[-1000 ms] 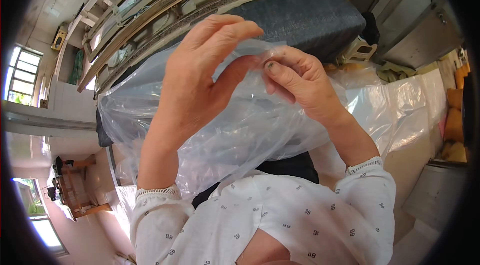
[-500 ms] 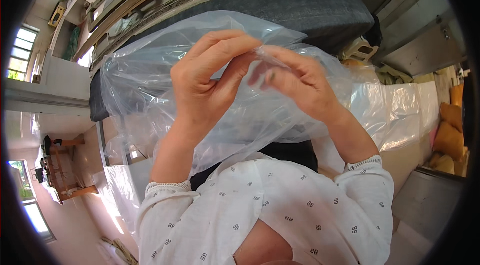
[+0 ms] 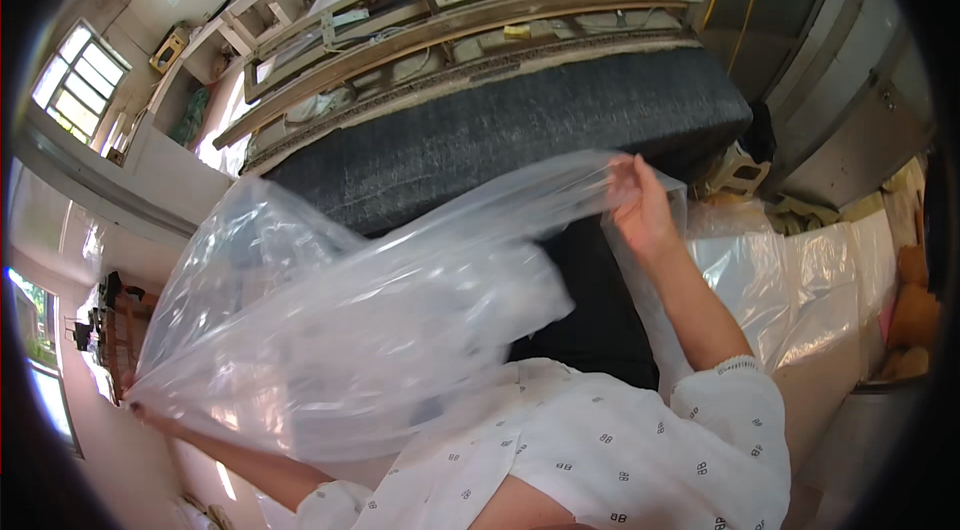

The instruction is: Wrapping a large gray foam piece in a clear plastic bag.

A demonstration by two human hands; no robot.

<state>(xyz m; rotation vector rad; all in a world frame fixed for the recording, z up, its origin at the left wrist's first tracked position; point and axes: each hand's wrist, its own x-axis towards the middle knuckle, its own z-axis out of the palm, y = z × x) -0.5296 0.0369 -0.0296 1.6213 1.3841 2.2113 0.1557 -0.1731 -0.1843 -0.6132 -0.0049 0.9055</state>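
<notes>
One clear plastic bag [image 3: 380,330] is stretching between two hands: the left hand [image 3: 135,408], mostly hidden behind the film, is pinching its lower-left end, while the right hand [image 3: 640,210] is gripping its upper edge. One dark mattress [image 3: 500,140] is lying beyond, one wooden frame [image 3: 450,20] farther back.

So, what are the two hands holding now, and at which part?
Both hold one clear plastic bag, stretched wide between them. The right hand grips its upper right edge; the left hand, mostly hidden behind the plastic, grips the lower left end.
</notes>
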